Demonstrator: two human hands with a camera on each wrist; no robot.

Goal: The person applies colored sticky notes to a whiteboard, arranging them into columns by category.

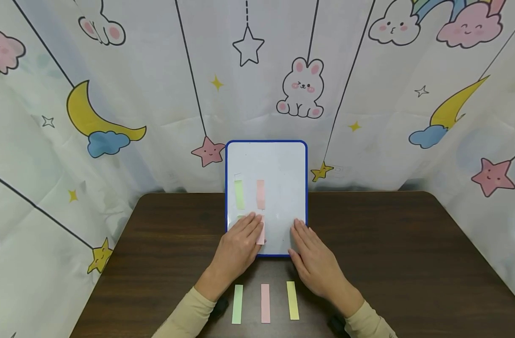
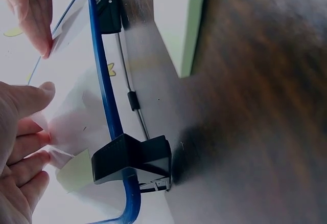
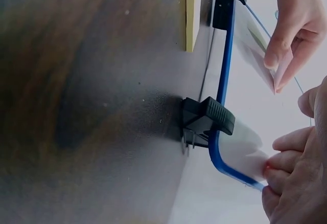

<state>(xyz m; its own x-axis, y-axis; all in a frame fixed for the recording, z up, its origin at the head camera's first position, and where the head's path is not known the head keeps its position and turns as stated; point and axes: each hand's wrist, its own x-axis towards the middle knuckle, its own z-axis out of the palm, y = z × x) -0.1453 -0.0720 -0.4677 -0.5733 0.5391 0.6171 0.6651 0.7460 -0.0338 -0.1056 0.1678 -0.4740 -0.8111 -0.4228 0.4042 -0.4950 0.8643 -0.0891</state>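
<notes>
In the head view, my left hand [image 1: 239, 244] is on the lower left of an upright blue-edged whiteboard [image 1: 280, 188]. Its fingers lie over a pink sticky strip [image 1: 261, 233], held between fingers and thumb in the right wrist view. Above it, another pink strip [image 1: 260, 194] is stuck beside a light green strip [image 1: 239, 194]. A second green strip [image 2: 75, 173] is mostly covered by the left hand in the head view. My right hand [image 1: 318, 260] rests on the board's lower right side, its fingers extended together and holding nothing.
Three sticky-note pads lie on the dark table [image 1: 392, 263] before the board: green [image 1: 237, 304], pink [image 1: 265, 303] and yellow [image 1: 293, 300]. Black clip-like supports [image 3: 209, 115] hold the board's lower edge. A white cartoon-printed curtain [image 1: 164, 94] hangs behind.
</notes>
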